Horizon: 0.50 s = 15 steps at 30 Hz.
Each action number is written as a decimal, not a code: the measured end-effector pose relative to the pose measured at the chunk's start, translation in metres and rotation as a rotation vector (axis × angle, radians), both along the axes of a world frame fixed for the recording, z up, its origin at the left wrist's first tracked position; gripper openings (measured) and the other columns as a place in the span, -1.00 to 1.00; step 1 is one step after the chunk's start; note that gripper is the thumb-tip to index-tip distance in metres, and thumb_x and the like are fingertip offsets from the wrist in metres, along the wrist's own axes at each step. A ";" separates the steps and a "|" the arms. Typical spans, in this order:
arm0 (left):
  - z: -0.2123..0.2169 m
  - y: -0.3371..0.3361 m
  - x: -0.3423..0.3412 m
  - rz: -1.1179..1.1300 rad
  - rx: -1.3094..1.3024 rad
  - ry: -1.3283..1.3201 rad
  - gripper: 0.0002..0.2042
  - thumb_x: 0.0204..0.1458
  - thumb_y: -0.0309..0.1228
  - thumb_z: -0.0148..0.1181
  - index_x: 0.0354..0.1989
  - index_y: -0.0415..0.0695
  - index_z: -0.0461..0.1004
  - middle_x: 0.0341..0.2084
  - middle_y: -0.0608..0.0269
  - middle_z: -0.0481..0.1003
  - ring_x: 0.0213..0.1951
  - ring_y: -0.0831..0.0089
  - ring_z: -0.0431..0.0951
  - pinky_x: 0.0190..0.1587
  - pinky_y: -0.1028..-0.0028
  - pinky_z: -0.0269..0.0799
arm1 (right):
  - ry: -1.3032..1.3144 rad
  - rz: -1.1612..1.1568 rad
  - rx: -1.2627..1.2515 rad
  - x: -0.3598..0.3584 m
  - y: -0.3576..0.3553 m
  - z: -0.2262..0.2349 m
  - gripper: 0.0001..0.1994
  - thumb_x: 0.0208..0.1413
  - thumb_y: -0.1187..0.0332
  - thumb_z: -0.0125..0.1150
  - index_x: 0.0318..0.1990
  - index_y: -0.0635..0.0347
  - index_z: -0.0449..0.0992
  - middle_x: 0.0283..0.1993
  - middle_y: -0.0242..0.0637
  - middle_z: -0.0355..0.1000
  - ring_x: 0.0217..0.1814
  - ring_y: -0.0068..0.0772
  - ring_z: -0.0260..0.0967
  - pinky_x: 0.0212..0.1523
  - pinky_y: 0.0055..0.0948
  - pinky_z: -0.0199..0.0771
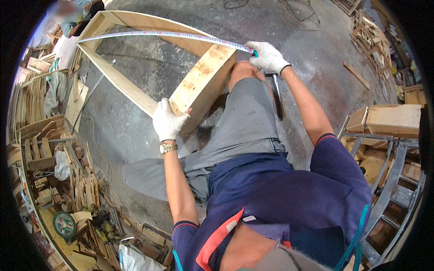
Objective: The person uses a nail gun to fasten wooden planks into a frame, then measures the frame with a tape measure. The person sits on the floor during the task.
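Observation:
A four-sided plywood frame [205, 70] stands on the floor before me, open in the middle. My left hand [168, 119], in a white work glove, is closed round its near corner, the thumb on the right side of the board. My right hand [268, 58], also gloved, grips a tape measure [255, 53], of which only a bit of teal case shows. The white tape blade [156, 33] is drawn out diagonally across the frame, from its far left corner to its right corner. A hammer [277, 97] with a dark handle is beside my right knee.
Scrap wood [86, 189] and a round green-faced object [64, 225] crowd the left side. At the right are wooden boxes [393, 118] and a metal rack [384, 198]. A loose wood strip [356, 75] lies on the concrete floor [316, 63]. Another person [74, 18] is at the far left.

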<state>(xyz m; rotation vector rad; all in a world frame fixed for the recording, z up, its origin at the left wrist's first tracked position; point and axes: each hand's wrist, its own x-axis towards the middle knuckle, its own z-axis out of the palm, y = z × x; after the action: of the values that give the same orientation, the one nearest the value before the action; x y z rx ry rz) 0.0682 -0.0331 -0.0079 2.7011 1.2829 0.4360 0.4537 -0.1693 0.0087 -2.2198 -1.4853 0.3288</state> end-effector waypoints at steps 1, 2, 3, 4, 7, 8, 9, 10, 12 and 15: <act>0.000 -0.002 0.000 0.006 0.002 -0.006 -0.34 -0.31 0.08 0.57 -0.27 -0.16 0.35 -0.37 -0.02 0.52 -0.23 -0.03 0.57 -0.19 0.14 0.50 | -0.015 0.005 0.015 0.000 0.000 0.000 -0.41 -0.15 0.41 0.18 0.18 0.19 0.49 0.01 0.09 0.54 0.04 0.08 0.52 0.09 -0.18 0.50; -0.001 -0.003 0.001 0.012 0.004 -0.012 -0.34 -0.31 0.09 0.57 -0.28 -0.17 0.35 -0.37 -0.02 0.52 -0.22 -0.03 0.56 -0.18 0.14 0.50 | 0.014 -0.005 -0.001 0.001 -0.001 -0.001 -0.41 -0.15 0.41 0.18 0.17 0.19 0.49 0.00 0.09 0.55 0.04 0.08 0.52 0.08 -0.18 0.51; -0.002 -0.002 0.000 0.012 0.021 -0.007 -0.34 -0.32 0.09 0.57 -0.28 -0.16 0.35 -0.37 -0.02 0.52 -0.22 -0.02 0.56 -0.18 0.14 0.50 | 0.044 -0.012 -0.016 -0.003 -0.001 0.004 -0.42 -0.15 0.41 0.18 0.17 0.18 0.50 0.00 0.09 0.55 0.03 0.09 0.52 0.08 -0.18 0.51; -0.004 -0.002 -0.002 0.012 0.038 -0.003 -0.34 -0.32 0.10 0.57 -0.28 -0.16 0.35 -0.37 -0.01 0.51 -0.22 -0.02 0.56 -0.18 0.14 0.49 | 0.075 -0.018 -0.030 -0.005 -0.001 0.006 -0.42 -0.15 0.41 0.18 0.17 0.18 0.50 -0.01 0.09 0.55 0.03 0.09 0.52 0.07 -0.18 0.51; -0.008 -0.004 -0.001 0.029 0.036 0.006 -0.31 -0.35 0.15 0.55 -0.28 -0.15 0.35 -0.34 0.02 0.48 -0.20 0.01 0.52 -0.12 0.13 0.46 | 0.006 -0.010 -0.022 0.002 0.001 0.000 -0.41 -0.15 0.41 0.17 0.18 0.17 0.49 -0.01 0.08 0.55 0.02 0.08 0.53 0.07 -0.18 0.52; -0.009 -0.004 0.000 0.037 0.026 0.008 -0.30 -0.36 0.17 0.54 -0.28 -0.15 0.35 -0.33 0.04 0.47 -0.19 0.01 0.51 -0.10 0.13 0.45 | -0.003 -0.001 -0.005 0.005 0.002 -0.002 -0.41 -0.15 0.41 0.17 0.18 0.16 0.49 -0.01 0.08 0.55 0.02 0.07 0.53 0.06 -0.18 0.52; -0.010 -0.005 0.000 0.041 0.038 0.007 -0.29 -0.36 0.18 0.54 -0.28 -0.15 0.35 -0.33 0.04 0.47 -0.19 0.01 0.51 -0.09 0.13 0.44 | -0.008 0.013 0.010 0.007 0.004 -0.004 -0.41 -0.15 0.41 0.17 0.19 0.16 0.49 -0.01 0.07 0.55 0.01 0.06 0.54 0.06 -0.18 0.52; -0.011 -0.004 0.001 0.044 0.051 0.006 -0.29 -0.37 0.18 0.54 -0.29 -0.15 0.35 -0.34 0.04 0.47 -0.19 0.02 0.50 -0.09 0.14 0.44 | -0.014 0.026 0.025 0.008 0.004 -0.006 -0.41 -0.15 0.41 0.17 0.19 0.15 0.49 -0.01 0.07 0.55 0.01 0.06 0.54 0.06 -0.18 0.52; -0.012 -0.004 0.001 0.053 0.055 0.007 -0.29 -0.37 0.18 0.54 -0.29 -0.15 0.35 -0.34 0.04 0.46 -0.19 0.02 0.50 -0.08 0.14 0.44 | 0.001 0.006 -0.004 0.005 0.004 -0.005 -0.41 -0.15 0.41 0.17 0.19 0.14 0.49 -0.01 0.06 0.55 0.01 0.05 0.54 0.05 -0.18 0.52; -0.009 -0.004 0.001 0.058 0.053 0.007 -0.29 -0.37 0.18 0.55 -0.29 -0.16 0.36 -0.34 0.04 0.46 -0.19 0.02 0.50 -0.09 0.14 0.44 | 0.024 -0.011 -0.040 -0.004 0.001 0.006 -0.41 -0.12 0.34 0.24 0.20 0.14 0.48 0.01 0.03 0.56 0.04 0.05 0.53 0.06 -0.16 0.52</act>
<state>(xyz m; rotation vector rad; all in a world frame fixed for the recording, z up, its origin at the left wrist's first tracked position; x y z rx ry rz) 0.0691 -0.0369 -0.0172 2.7164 1.3742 0.4740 0.4500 -0.1685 0.0146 -2.2460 -1.4657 0.3832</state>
